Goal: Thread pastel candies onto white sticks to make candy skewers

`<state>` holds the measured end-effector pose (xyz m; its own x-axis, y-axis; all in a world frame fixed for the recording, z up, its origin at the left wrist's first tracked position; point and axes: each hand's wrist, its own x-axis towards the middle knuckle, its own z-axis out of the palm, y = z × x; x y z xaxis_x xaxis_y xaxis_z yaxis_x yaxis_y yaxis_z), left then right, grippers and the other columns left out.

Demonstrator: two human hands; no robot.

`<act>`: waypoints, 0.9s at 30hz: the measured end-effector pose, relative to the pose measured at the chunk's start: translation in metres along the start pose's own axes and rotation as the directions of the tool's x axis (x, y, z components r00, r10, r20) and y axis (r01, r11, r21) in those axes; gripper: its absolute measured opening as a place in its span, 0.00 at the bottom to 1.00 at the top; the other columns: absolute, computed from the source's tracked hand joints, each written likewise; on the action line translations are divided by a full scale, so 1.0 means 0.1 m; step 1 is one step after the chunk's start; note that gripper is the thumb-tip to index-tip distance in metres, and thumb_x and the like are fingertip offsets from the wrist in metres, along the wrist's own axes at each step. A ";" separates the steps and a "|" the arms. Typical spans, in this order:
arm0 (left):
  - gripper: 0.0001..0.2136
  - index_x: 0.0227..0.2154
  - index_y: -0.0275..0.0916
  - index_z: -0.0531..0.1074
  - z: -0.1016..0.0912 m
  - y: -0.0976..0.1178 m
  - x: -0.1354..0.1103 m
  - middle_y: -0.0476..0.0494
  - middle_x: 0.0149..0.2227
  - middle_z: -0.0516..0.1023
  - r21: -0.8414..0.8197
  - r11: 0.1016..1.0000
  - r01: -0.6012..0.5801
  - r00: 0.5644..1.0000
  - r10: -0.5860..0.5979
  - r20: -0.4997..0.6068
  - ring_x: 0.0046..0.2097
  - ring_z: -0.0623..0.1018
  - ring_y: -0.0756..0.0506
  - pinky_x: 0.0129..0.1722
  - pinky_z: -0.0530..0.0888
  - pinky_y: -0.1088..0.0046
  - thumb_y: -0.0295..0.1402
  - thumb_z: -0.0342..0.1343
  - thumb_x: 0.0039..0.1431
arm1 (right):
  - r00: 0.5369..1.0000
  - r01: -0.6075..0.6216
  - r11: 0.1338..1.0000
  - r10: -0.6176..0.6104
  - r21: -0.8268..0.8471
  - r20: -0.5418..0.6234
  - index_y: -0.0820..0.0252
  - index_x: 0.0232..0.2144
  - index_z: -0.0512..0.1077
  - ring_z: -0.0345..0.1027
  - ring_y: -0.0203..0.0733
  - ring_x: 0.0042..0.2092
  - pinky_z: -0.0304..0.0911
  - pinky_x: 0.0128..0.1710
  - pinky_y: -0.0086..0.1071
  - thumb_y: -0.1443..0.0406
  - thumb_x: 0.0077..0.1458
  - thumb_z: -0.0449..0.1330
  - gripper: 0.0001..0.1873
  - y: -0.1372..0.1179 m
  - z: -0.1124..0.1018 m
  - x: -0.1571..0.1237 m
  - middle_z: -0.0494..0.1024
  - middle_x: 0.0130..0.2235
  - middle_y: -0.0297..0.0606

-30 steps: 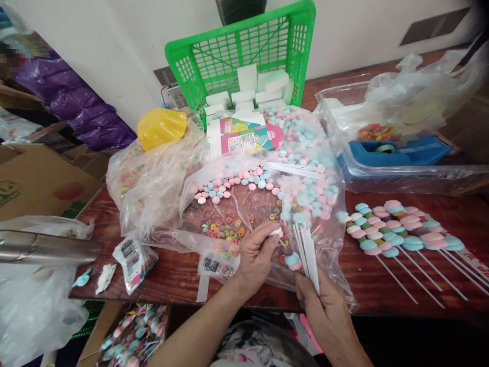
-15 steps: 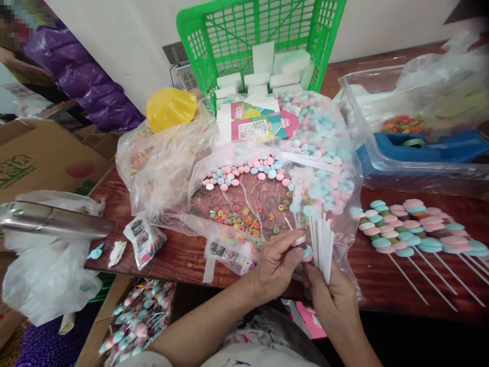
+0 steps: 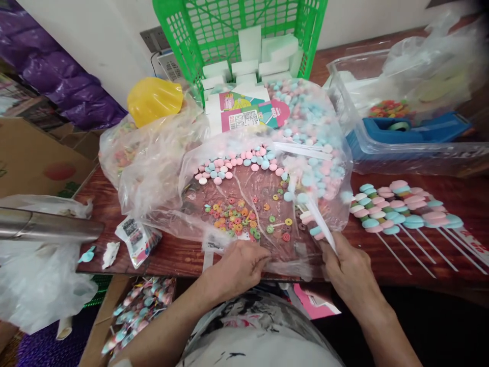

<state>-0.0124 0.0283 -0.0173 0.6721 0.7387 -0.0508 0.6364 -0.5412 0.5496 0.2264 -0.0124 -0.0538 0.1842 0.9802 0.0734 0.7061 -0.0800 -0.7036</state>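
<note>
My right hand (image 3: pixel 351 267) is closed round a bundle of white lollipop sticks (image 3: pixel 321 221) that points up and to the left. Beside the bundle, pink, white and blue candy discs (image 3: pixel 309 219) are stacked, apparently on a stick by the same hand. My left hand (image 3: pixel 240 265) is at the table's front edge with its fingers curled together; what they hold, if anything, is hidden. Just beyond it, small colourful candy rings (image 3: pixel 233 216) lie scattered on the clear plastic bag (image 3: pixel 244 188). Loose pink and blue candy discs (image 3: pixel 254 158) form an arc behind them.
Finished candy skewers (image 3: pixel 405 209) lie on the right. A blue tape dispenser (image 3: pixel 416 130) sits in a clear bin. At the back stands a green crate (image 3: pixel 183 46) with white blocks. Left are a yellow bowl (image 3: pixel 155 102), a packet (image 3: pixel 133 239) and a steel flask (image 3: pixel 49 224).
My left hand has drawn away from the candy discs by my right hand and moved left to the table edge. The sticks in my right hand now tilt further left. The camera view has shifted.
</note>
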 end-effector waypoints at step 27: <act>0.09 0.35 0.36 0.77 0.36 0.16 0.44 0.40 0.32 0.78 -0.231 0.963 -0.140 0.932 0.050 -0.359 0.35 0.75 0.45 0.37 0.75 0.65 0.24 0.52 0.58 | 1.000 0.020 0.910 -0.009 0.415 -0.029 0.57 0.26 0.66 0.59 0.34 0.22 0.58 0.24 0.28 0.60 0.60 0.53 0.12 -0.19 -0.12 -0.12 0.65 0.20 0.28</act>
<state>0.0408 0.0375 -0.0404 0.5220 0.8057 0.2798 0.4311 -0.5323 0.7286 0.2196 -0.0250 -0.0329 0.1977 0.9752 0.0999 0.3626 0.0219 -0.9317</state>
